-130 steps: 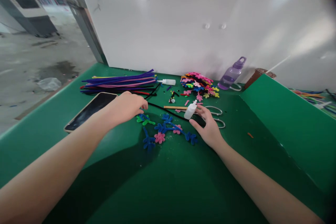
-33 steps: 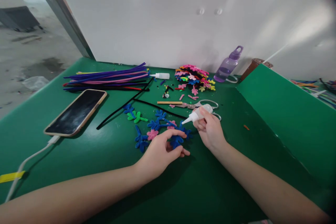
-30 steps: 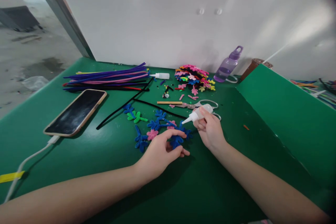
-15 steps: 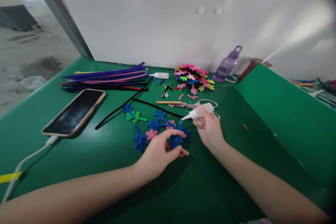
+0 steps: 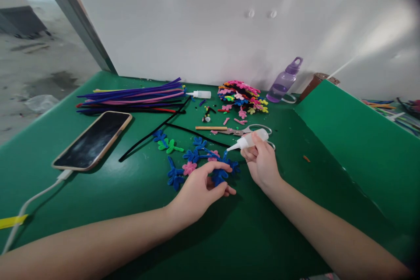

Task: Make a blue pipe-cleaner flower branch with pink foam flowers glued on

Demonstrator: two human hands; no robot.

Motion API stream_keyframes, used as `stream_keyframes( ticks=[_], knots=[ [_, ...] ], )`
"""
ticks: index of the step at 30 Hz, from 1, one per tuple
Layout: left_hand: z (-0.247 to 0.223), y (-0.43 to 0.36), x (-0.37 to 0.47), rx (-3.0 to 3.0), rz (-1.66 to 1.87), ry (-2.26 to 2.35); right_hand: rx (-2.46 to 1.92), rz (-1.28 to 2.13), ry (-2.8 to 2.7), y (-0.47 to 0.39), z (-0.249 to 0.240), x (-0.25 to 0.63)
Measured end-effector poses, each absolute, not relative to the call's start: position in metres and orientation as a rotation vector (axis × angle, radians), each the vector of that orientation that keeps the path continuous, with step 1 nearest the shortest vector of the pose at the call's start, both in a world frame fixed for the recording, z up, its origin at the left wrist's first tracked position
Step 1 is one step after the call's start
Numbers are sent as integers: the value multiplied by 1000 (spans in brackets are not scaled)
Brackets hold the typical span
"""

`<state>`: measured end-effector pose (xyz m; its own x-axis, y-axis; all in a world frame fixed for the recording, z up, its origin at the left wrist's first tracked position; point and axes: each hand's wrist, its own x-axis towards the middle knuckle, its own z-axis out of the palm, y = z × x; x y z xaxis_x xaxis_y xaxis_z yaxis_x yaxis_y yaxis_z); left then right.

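My right hand (image 5: 261, 162) is closed round a small white glue bottle (image 5: 251, 139), tilted so its thin nozzle points down to the left. The nozzle tip is at the upright stem of a blue pipe-cleaner flower (image 5: 219, 176). That flower sits between the curved forefinger and thumb of my left hand (image 5: 200, 188); the exact grip is partly hidden. Around it on the green table lie more blue pipe-cleaner flowers (image 5: 176, 176), a pink flower (image 5: 189, 168) and a green flower (image 5: 171, 145). Scissors (image 5: 241, 131) lie behind the bottle.
A phone (image 5: 93, 140) with a cable lies at left. Behind are a bundle of pipe cleaners (image 5: 134, 97), a second glue bottle (image 5: 201, 94), a pile of colourful flowers (image 5: 241, 96) and a purple water bottle (image 5: 284, 81). A green panel (image 5: 357, 144) borders the right.
The glue bottle in my right hand has shifted very slightly, its nozzle still at the blue stem. My left hand and the flower keep their place.
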<state>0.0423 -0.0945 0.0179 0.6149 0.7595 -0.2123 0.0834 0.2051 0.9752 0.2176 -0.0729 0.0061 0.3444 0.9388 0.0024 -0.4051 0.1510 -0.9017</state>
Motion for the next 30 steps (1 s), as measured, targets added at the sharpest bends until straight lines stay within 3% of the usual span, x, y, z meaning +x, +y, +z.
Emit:
stream_keyframes(
  ticks=[10, 18, 30],
  knots=[
    [20, -95, 43, 1291, 548, 820, -984, 1064, -776, -75, 11, 217],
    [24, -97, 42, 1320, 536, 817, -1068, 792, -849, -76, 12, 217],
    [20, -100, 41, 1304, 550, 750, -1131, 682, -1110, -67, 8, 229]
  ],
)
